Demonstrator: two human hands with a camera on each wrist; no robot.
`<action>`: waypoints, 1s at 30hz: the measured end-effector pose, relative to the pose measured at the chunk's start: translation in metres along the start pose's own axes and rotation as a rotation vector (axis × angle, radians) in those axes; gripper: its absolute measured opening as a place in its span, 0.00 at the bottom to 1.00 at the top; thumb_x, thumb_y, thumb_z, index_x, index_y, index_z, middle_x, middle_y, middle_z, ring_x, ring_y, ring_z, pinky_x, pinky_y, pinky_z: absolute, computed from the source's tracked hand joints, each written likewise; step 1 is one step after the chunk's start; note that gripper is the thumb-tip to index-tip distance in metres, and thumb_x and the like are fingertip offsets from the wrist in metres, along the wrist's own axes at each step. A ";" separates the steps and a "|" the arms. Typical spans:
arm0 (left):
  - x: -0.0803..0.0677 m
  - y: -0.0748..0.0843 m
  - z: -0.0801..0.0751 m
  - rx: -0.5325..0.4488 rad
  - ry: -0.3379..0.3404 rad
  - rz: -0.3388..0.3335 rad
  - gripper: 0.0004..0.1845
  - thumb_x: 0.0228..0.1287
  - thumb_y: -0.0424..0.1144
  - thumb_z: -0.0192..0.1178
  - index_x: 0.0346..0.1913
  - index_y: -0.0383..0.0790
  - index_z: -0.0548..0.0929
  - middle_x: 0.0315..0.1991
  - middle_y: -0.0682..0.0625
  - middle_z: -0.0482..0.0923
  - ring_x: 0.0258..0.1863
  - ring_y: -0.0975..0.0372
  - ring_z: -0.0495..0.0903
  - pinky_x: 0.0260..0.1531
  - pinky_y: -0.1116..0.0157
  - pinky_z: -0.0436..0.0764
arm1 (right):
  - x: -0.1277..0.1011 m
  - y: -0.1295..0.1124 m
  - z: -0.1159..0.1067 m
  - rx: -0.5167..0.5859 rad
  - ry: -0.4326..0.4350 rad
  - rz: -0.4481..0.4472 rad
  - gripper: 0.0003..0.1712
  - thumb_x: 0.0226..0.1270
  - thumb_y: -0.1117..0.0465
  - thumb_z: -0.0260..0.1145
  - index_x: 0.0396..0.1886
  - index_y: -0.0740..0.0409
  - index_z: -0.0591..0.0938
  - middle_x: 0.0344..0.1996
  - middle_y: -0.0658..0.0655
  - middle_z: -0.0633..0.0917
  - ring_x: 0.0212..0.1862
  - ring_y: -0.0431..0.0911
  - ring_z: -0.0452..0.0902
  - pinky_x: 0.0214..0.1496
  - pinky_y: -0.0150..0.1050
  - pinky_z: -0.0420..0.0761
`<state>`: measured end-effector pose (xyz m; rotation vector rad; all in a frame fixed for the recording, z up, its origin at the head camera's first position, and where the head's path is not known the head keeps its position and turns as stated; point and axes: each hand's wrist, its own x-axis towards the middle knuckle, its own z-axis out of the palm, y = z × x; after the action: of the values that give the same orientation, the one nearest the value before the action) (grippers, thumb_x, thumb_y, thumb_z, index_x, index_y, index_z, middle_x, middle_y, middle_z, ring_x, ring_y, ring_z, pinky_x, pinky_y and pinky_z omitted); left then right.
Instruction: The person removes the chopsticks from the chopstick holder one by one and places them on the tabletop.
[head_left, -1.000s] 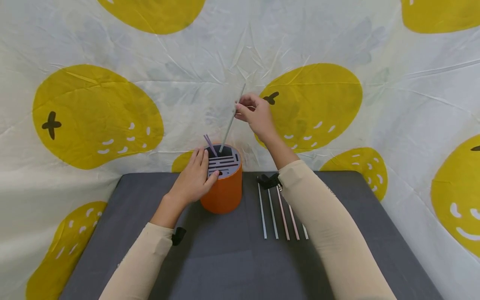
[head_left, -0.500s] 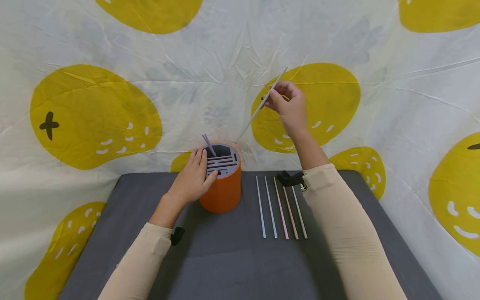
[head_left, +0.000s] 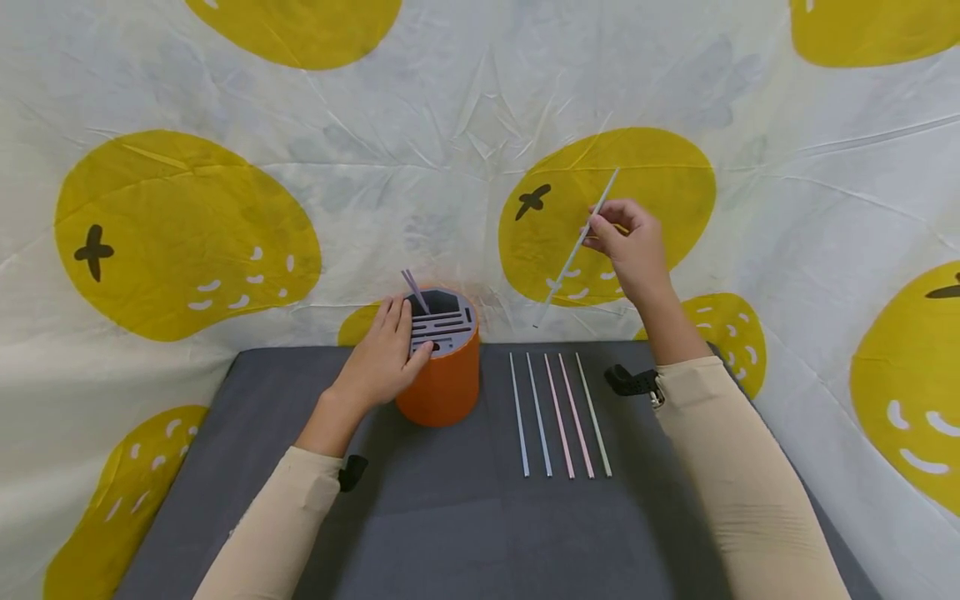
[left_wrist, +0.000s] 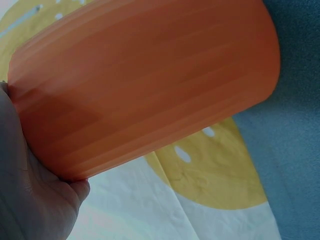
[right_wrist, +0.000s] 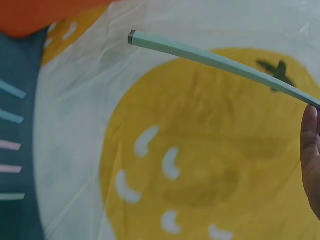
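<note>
So the left hand (head_left: 384,354) is laid over the top edge of an orange utensil holder (head_left: 442,387), fingers stretched out rather than clenched, my guess being it's there to stop the thing tipping. The right hand (head_left: 633,246) pinches a mint-green chopstick (head_left: 574,250) between thumb and fingertips, up past its middle. That leaves the lower end sticking out free and slanting down toward the holder side, in midair, well apart from everything. Probably an easy grip for aiming the tip.

Two purple chopsticks (head_left: 416,292) lean in the big opening at the back of the slotted top; looks like the wide gap lets them tilt. Five more lie side by side to the right of it: two blue (head_left: 519,417), two pink (head_left: 559,417), one green (head_left: 594,417). Spaced like that, likely so each is easy to pick out.

Table's (head_left: 450,542) dark grey, and behind it hangs a creased white sheet (head_left: 420,100) with big yellow fruit prints.
</note>
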<state>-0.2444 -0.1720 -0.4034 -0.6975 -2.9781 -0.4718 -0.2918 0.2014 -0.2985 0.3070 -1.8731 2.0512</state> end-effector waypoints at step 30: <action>-0.003 -0.005 -0.004 -0.009 0.020 0.006 0.46 0.81 0.62 0.38 0.82 0.29 0.41 0.84 0.34 0.36 0.84 0.42 0.35 0.81 0.43 0.48 | -0.064 0.114 -0.103 -0.638 -0.203 0.289 0.19 0.79 0.60 0.61 0.58 0.72 0.80 0.50 0.74 0.83 0.36 0.37 0.84 0.41 0.26 0.86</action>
<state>-0.2438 -0.1786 -0.4016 -0.6976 -2.9567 -0.4885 -0.2703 0.2889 -0.4387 0.0797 -2.7008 1.4923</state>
